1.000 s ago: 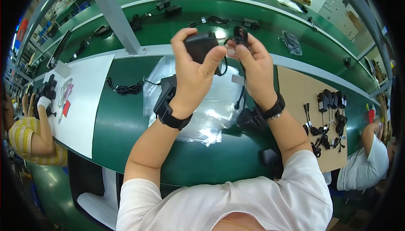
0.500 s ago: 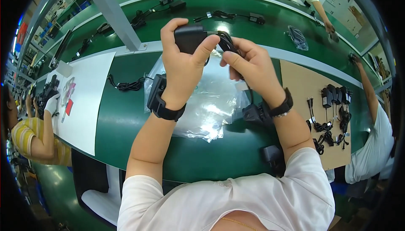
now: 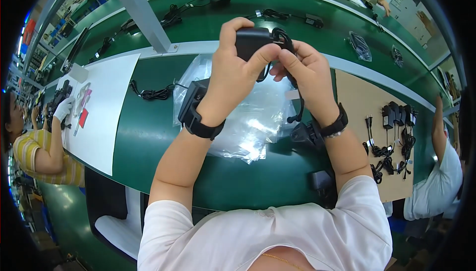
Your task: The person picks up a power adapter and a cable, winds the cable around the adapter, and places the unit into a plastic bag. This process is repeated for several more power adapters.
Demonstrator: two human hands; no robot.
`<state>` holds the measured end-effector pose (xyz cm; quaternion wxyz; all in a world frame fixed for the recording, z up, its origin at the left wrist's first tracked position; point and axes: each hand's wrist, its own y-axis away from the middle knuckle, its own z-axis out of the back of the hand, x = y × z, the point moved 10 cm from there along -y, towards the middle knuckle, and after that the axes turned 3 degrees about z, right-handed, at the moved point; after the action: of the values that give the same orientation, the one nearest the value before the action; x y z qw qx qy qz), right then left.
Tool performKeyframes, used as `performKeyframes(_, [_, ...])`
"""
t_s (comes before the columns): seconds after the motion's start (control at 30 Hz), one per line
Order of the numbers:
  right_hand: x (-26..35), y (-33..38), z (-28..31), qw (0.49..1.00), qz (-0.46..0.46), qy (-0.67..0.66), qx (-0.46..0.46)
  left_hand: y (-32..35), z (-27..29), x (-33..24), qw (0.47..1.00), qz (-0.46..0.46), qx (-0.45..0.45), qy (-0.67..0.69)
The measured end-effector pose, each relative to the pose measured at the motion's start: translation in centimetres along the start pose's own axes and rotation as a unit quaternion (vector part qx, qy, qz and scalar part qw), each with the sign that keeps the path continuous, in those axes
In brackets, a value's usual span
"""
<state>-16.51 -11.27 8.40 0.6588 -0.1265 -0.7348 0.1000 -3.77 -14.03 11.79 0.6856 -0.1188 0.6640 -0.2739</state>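
Above the table, my left hand (image 3: 233, 75) grips a black power adapter (image 3: 253, 40) between its thumb and curled fingers. The adapter's black cable (image 3: 281, 37) is bundled against its right side, with one end dangling below. My right hand (image 3: 311, 70) pinches the cable bundle close to the adapter, and the two thumbs nearly meet. Both wrists wear black straps with devices. Beneath my hands lies a pile of clear plastic bags (image 3: 238, 135). Near the table's front edge, beside my right forearm, sits another black adapter (image 3: 321, 179).
Left on the table are a coiled black cord (image 3: 154, 94) and a white sheet (image 3: 111, 117). Several adapters with cords lie on brown cardboard (image 3: 352, 117) at right. Beyond a metal rail, a green surface carries bagged cords (image 3: 360, 47) and loose adapters (image 3: 313, 21). Co-workers sit on both sides.
My hands and the adapter have shifted right in the picture, and my right hand has drawn closer to my left. A second bagged cord now lies on the far surface, where co-workers' hands have withdrawn.
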Motion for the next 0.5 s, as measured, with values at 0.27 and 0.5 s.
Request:
performKeyframes(0.27, [2.7, 1.5, -1.9, 0.928, 0.220, 0.298, -0.052, 0.5, 0.8, -0.2, 0.999, -0.016, -0.038, -0.019])
performKeyframes(0.5, [5.4, 3.0, -4.8, 0.803, 0.365, 0.470, 0.028, 0.0, 0.7, 1.0, 0.998, 0.016, -0.039, -0.047])
